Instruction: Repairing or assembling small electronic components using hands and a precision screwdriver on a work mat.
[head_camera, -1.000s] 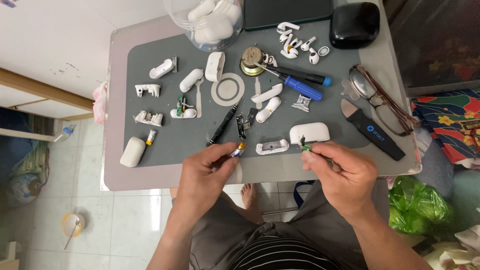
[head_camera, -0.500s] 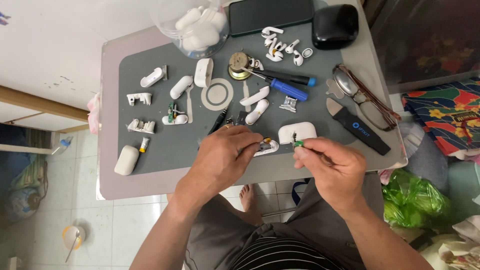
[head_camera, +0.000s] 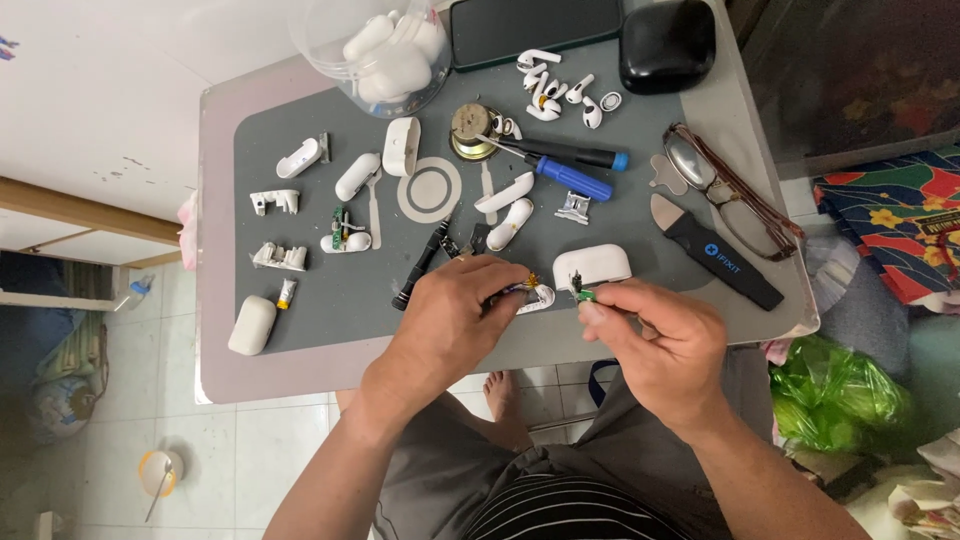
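While both hands worked at the near edge of the grey mat (head_camera: 300, 330), a small earbud-case part was mid-disassembly.
Left hand (head_camera: 455, 310) pinched a white case fragment (head_camera: 538, 296) with what looked like a tiny orange-tipped component, though the view was too small to be sure. Right hand (head_camera: 655, 335) gripped a small green circuit piece (head_camera: 583, 294) between thumb and forefinger, just beside the white charging case (head_camera: 592, 265). Judged step: separating board from shell; the next move would call for a steady, gentle pull.

Even bright overhead light, soft shadows, sharp focus.
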